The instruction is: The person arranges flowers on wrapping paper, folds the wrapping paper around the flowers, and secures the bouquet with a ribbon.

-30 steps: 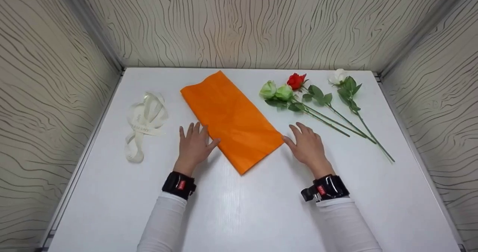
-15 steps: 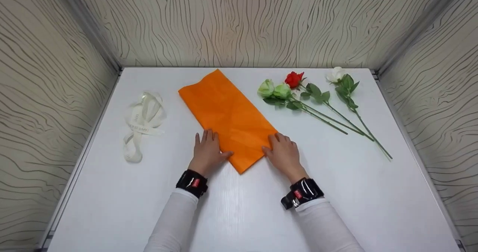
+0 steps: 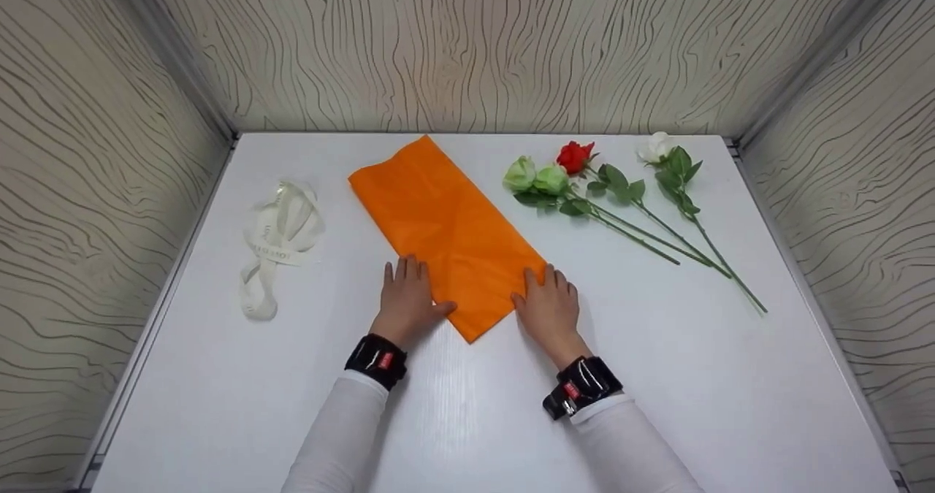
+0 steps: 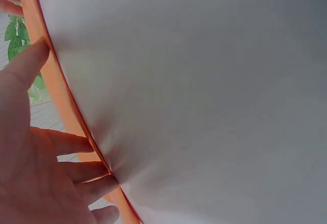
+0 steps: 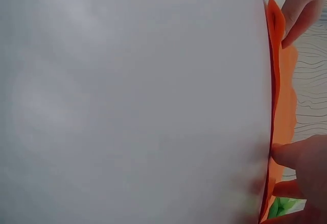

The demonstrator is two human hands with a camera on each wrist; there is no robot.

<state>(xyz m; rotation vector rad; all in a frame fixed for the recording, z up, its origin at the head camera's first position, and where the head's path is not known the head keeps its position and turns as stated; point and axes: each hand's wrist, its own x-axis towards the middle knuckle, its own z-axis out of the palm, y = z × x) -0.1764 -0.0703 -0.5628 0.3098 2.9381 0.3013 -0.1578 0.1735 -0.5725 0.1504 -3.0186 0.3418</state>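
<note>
A folded sheet of orange wrapping paper (image 3: pixel 445 223) lies slanted on the white table. My left hand (image 3: pixel 405 299) rests at its lower left edge; in the left wrist view the spread, fairly straight fingers (image 4: pixel 76 173) and thumb touch the paper's edge. On the lower right side, my right hand (image 3: pixel 551 307) touches the edge near the corner. The right wrist view shows its fingertips (image 5: pixel 286 155) against the orange paper edge, with layers slightly parted at the near corner. The paper's bottom corner points toward me between both hands.
To the right lie two green roses (image 3: pixel 537 175), a red rose (image 3: pixel 575 157) and a white rose (image 3: pixel 657 147) with long stems. A loose cream ribbon (image 3: pixel 281 234) with print lies at left. Wood-patterned panels (image 3: pixel 467 47) stand at the back and sides of the white table (image 3: pixel 467 420).
Both hands have moved inward and toward me along the paper's edges, the right hand leftward onto the paper. In the last half second they have barely shifted. The paper stays in place.
</note>
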